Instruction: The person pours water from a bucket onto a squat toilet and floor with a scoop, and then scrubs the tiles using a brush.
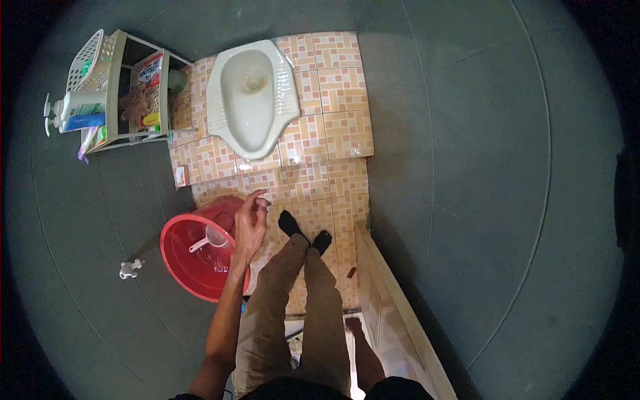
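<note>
At the upper left of the frame a white rack [115, 93] carries bottles and packets, and a white tap [131, 269] sits on the wall at the left, below it. I judge that my left elbow does best tucked in, clear of both. Left of centre stands the red bucket [183, 263], with a pale dipper [217, 235] inside, its handle pointing lower left. That handle looks the surest place to take it. Above, at upper centre, the squat toilet [250, 110] is set in raised tiles. My left hand [251, 230] is near the middle, overlapping the bucket's right rim in view; whether it touches, I cannot tell. Its fingers are loosely bent, thumb apart, with nothing seen in them. A soft wrist suits this; a stiff one could knock the rim. My feet, in dark socks [291, 225], want steady footing on the tiles. At lower centre my right hand [354, 325] is beside the door [383, 307]; its grip is too dark to tell.
</note>
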The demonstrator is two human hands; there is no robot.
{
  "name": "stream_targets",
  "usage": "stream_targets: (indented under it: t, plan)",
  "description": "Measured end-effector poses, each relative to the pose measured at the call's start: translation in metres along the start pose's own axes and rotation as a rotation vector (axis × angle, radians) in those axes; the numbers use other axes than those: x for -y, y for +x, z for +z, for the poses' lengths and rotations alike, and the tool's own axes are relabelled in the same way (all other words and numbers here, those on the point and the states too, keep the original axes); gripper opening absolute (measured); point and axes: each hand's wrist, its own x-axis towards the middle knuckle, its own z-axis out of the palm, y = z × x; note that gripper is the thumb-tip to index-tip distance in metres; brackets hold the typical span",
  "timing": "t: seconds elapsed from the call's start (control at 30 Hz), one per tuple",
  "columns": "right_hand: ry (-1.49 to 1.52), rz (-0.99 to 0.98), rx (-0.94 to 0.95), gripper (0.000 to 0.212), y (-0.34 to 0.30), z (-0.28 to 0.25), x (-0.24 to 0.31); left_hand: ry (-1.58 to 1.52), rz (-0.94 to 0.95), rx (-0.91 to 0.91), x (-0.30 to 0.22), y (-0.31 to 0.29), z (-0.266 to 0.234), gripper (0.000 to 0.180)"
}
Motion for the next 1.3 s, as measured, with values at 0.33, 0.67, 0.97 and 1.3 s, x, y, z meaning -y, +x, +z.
stream_targets:
  t: [0.33,0.67,0.97,1.3]
  plan:
    - [0.154,-0.01,-0.21,0.042,0.179,-0.037,0.072,0.128,0.164,0.232,0.116,-0.014,0.148,0.035]
    - [0.235,0.129,-0.216,0.043,0.274,0.02,0.0,0.635,0.513,0.749,0.119,-0.046,0.176,0.048]
    - [0.265,0.161,-0.178,0.046,0.279,0.036,0.011,0.714,0.432,0.723,0.144,-0.042,0.171,0.043]
    - [0.376,0.037,-0.171,0.049,0.237,-0.009,0.106,0.389,0.268,0.53,0.179,-0.052,0.172,0.03]
